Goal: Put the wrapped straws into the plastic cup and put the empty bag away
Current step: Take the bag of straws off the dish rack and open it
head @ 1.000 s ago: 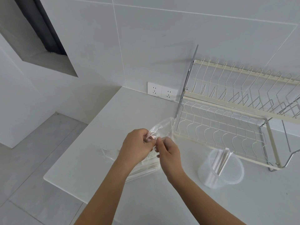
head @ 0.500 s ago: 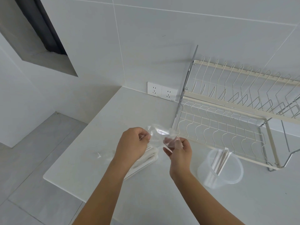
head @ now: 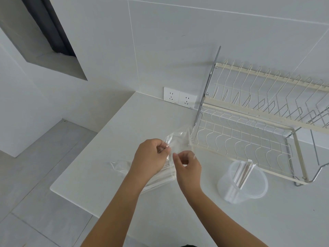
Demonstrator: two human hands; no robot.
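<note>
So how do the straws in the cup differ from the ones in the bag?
The straws in the cup stand tilted and loose in the plastic cup; the straws in the bag lie flat on the counter. The bagged ones are sealed inside the clear bag, which both hands pinch. Both sets look white and wrapped.

Your head camera looks forward and down – close over the white countertop (head: 110,143) – toward the tiled corner wall (head: 178,41)
</note>
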